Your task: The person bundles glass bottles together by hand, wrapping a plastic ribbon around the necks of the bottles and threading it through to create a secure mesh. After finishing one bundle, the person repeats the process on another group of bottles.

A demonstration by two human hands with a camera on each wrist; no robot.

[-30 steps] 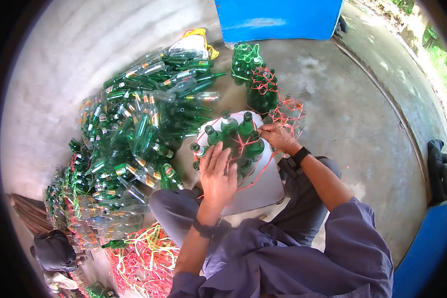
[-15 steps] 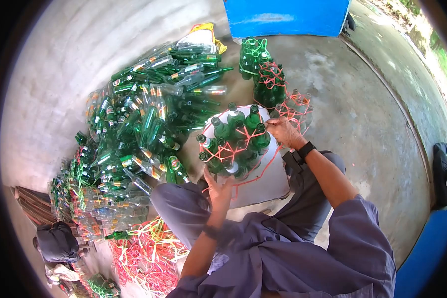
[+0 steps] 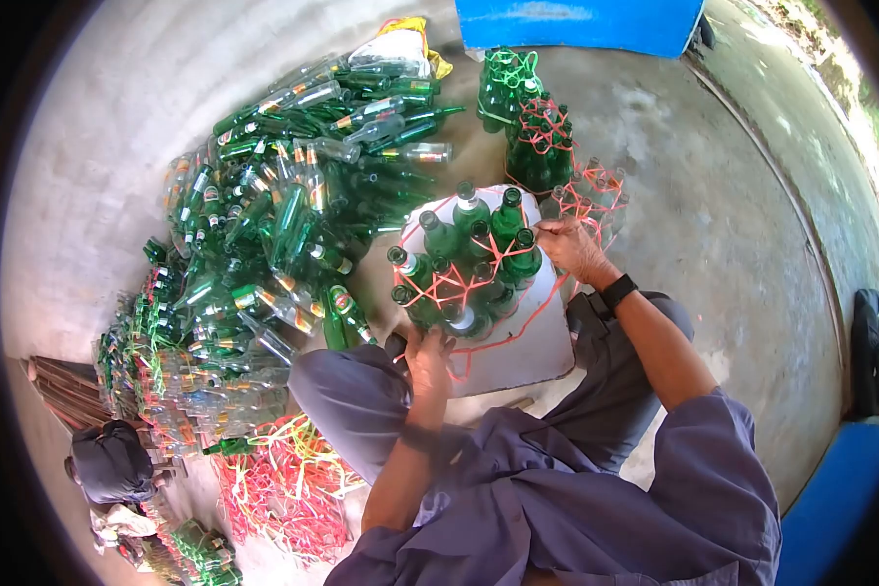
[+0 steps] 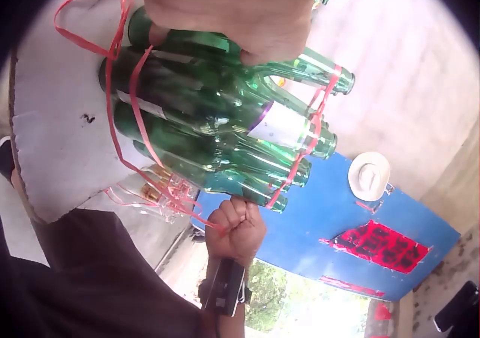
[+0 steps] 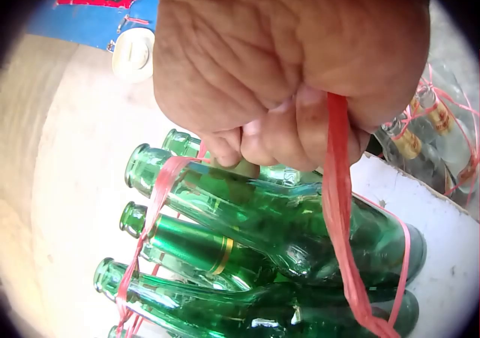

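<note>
Several green glass bottles [image 3: 441, 237] stand upright in a tight group on a white-topped block [image 3: 535, 342]. Red plastic strap [image 5: 339, 195] laces between their necks and loops lower around their bodies. At the far right side of the group, my right hand [image 3: 573, 251] grips the strap in curled fingers, and in the right wrist view a length of it runs down from the fist. Low on the near side, my left hand [image 3: 427, 359] lies against the bottles; in the left wrist view that hand [image 4: 229, 15] covers part of a bottle body, its fingers mostly hidden.
To the left lies a large heap of loose bottles [image 3: 288, 225]. Tied bottle bundles [image 3: 540, 146] stand beyond the block. A pile of red and yellow strap [image 3: 283, 498] lies at lower left, with a dark-clothed person [image 3: 112, 464] nearby. A blue panel [image 3: 581, 24] stands at the back.
My left hand has come down from the bottle necks to the near lower side of the group. My right hand keeps its grip on the strap. The view has shifted slightly.
</note>
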